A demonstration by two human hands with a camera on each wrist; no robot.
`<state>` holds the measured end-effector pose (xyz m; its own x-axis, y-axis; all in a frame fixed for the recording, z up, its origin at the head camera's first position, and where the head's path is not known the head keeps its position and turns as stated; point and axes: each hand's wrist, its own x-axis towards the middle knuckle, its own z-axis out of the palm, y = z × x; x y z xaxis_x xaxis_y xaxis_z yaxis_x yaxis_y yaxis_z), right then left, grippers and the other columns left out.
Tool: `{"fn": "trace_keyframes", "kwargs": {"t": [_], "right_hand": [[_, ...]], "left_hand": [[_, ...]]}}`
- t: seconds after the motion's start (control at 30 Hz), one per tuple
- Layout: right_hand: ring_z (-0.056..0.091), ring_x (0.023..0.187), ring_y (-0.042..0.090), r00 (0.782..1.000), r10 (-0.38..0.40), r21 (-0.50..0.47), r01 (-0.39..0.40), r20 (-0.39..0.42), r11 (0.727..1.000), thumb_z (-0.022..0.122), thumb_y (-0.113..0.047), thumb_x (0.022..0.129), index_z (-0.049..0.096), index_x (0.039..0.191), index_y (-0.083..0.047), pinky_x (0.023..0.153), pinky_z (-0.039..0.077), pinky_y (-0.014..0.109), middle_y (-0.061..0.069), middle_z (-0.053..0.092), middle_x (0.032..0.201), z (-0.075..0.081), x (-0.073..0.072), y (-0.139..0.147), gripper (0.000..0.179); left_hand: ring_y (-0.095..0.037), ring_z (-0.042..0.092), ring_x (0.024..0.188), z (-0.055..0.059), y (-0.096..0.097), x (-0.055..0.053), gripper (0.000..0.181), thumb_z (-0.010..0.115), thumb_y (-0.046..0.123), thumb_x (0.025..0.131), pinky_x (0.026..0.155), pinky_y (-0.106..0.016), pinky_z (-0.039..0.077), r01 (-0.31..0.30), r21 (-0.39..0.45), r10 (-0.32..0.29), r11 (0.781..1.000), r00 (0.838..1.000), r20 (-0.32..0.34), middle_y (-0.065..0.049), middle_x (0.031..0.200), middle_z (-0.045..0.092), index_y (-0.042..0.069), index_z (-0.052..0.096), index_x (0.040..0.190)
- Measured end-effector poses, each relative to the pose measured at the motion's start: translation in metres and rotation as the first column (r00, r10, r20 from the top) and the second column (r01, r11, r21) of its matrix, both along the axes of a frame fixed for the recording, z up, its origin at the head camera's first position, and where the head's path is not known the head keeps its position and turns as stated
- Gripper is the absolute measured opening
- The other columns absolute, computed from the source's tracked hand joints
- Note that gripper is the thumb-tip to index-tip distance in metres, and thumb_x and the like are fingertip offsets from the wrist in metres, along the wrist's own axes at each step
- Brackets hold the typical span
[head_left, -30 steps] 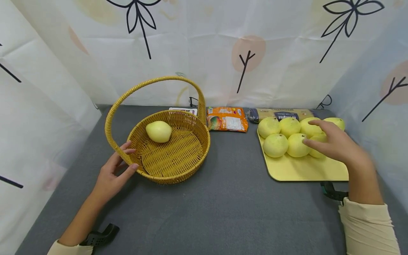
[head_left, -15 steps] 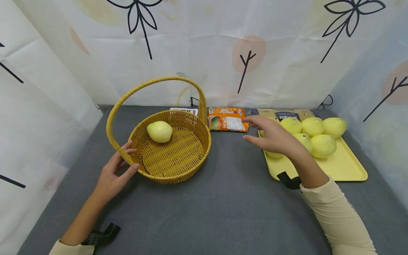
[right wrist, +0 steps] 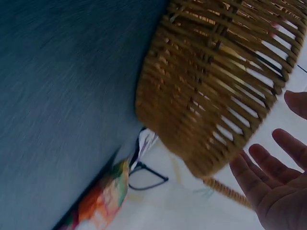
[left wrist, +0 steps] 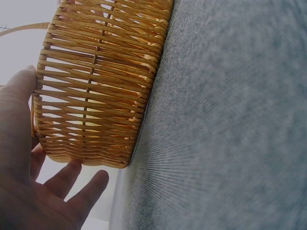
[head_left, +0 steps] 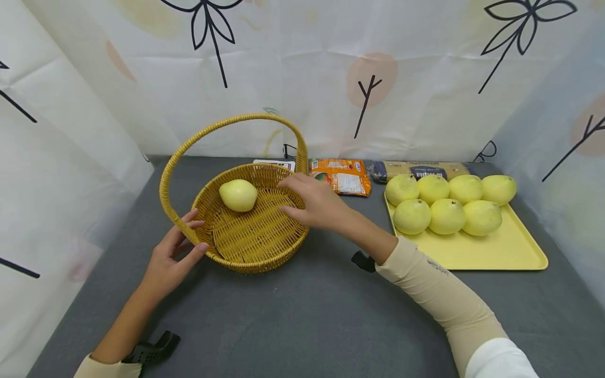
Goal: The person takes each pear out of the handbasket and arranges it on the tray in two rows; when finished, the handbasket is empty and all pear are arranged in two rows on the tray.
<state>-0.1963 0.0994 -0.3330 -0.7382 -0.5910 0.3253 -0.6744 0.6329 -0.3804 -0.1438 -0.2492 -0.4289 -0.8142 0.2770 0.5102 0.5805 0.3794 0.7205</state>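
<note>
In the head view, a round yellow wicker basket [head_left: 257,236] with a tall arched handle stands left of centre, one pale yellow fruit [head_left: 238,195] inside. My left hand [head_left: 170,258] holds the basket's left rim at the foot of the handle, thumb and fingers to either side. The left wrist view has the woven wall [left wrist: 96,86] close beside the left fingers. Over the basket's right rim reaches my right hand [head_left: 317,202], fingers apart and nothing between them. In the right wrist view its fingers [right wrist: 247,179] are spread beside the rim.
Several similar pale yellow fruits [head_left: 447,216] sit in two rows on a yellow tray [head_left: 501,254] at the right. Behind lie an orange packet [head_left: 350,181], a tan package [head_left: 397,169] and a white-labelled item [head_left: 279,164]. A patterned cloth backdrop [head_left: 302,79] encloses the grey table [head_left: 293,325].
My right hand has moved left from above the tray's fruits, across the table, to the basket's right side. My left hand stays at the basket, and the fruits have kept their places.
</note>
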Motion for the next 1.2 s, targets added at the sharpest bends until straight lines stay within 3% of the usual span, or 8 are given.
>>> {"fn": "trace_keyframes", "kwargs": {"t": [0.3,0.53,0.8,0.87,0.93,1.03,1.1,1.2], "right_hand": [[0.047,0.134,0.028,0.984,0.052,0.139,-0.076,0.168,0.987,0.070,-0.025,0.096,0.044,0.150,-0.006,0.105,0.044,0.042,0.014,0.042,0.152,-0.016,-0.021,-0.043,0.062],[0.029,0.146,0.031,0.982,0.083,0.262,-0.126,0.171,0.957,0.069,-0.025,0.097,0.031,0.158,-0.013,0.117,0.028,0.040,0.011,0.022,0.164,-0.020,-0.032,-0.058,0.073],[0.009,0.151,0.038,0.964,0.109,0.262,-0.173,0.243,0.950,0.070,-0.028,0.096,0.006,0.163,-0.015,0.120,0.019,0.042,0.003,-0.002,0.168,-0.029,-0.039,-0.073,0.093],[0.011,0.151,0.037,0.972,0.112,0.254,-0.164,0.205,0.953,0.069,-0.032,0.096,0.012,0.162,-0.014,0.120,0.021,0.040,0.003,0.004,0.168,-0.033,-0.038,-0.072,0.089],[0.033,0.144,0.033,0.993,0.077,0.192,-0.093,0.089,0.977,0.066,-0.030,0.099,0.035,0.156,-0.009,0.114,0.035,0.038,0.007,0.034,0.160,-0.035,-0.036,-0.070,0.069],[0.058,0.116,0.026,0.994,-0.050,-0.017,0.049,-0.095,0.999,0.065,-0.024,0.099,0.063,0.130,-0.006,0.094,0.049,0.035,0.009,0.066,0.124,-0.034,-0.037,-0.067,0.036],[0.058,0.111,0.025,0.983,-0.119,-0.123,0.102,-0.138,0.987,0.066,-0.023,0.098,0.065,0.124,-0.005,0.090,0.049,0.037,0.010,0.066,0.118,-0.035,-0.038,-0.066,0.031],[0.037,0.139,0.031,0.993,-0.099,-0.071,0.094,-0.063,0.993,0.071,-0.034,0.095,0.051,0.145,-0.012,0.111,0.037,0.044,0.014,0.042,0.150,-0.037,-0.042,-0.066,0.059]], "left_hand": [[-0.011,0.046,0.134,0.002,0.000,0.001,0.063,0.067,-0.013,0.087,0.095,-0.014,0.045,0.016,0.005,-0.016,1.000,1.000,0.014,-0.019,0.153,0.041,-0.002,0.047,0.146],[-0.011,0.050,0.131,0.005,0.002,0.001,0.069,0.066,-0.012,0.088,0.094,-0.015,0.047,0.017,0.005,-0.017,1.000,1.000,0.004,-0.020,0.150,0.044,0.001,0.041,0.151],[-0.008,0.049,0.131,0.002,0.001,0.000,0.068,0.068,-0.013,0.086,0.094,-0.013,0.046,0.015,-0.008,-0.015,1.000,1.000,-0.010,-0.021,0.150,0.043,0.000,0.044,0.149],[-0.008,0.049,0.131,0.001,0.002,0.000,0.069,0.069,-0.013,0.086,0.094,-0.013,0.046,0.016,-0.008,-0.017,1.000,1.000,-0.008,-0.021,0.149,0.044,0.000,0.044,0.149],[-0.008,0.049,0.131,0.001,0.002,-0.001,0.068,0.069,-0.013,0.086,0.094,-0.014,0.046,0.017,-0.009,-0.017,1.000,1.000,-0.001,-0.020,0.150,0.044,0.000,0.045,0.148],[-0.008,0.049,0.131,0.003,0.003,-0.001,0.067,0.068,-0.013,0.086,0.094,-0.014,0.046,0.013,-0.012,-0.013,1.000,1.000,0.003,-0.020,0.150,0.044,0.000,0.046,0.148],[-0.008,0.049,0.131,0.006,0.005,-0.001,0.064,0.067,-0.014,0.086,0.094,-0.014,0.046,0.008,-0.014,-0.008,1.000,1.000,-0.002,-0.022,0.149,0.044,-0.002,0.047,0.146],[-0.007,0.050,0.130,0.015,0.009,0.004,0.062,0.066,-0.015,0.087,0.093,-0.013,0.046,-0.001,-0.016,0.001,1.000,1.000,-0.007,-0.026,0.145,0.046,-0.004,0.047,0.145]]}}
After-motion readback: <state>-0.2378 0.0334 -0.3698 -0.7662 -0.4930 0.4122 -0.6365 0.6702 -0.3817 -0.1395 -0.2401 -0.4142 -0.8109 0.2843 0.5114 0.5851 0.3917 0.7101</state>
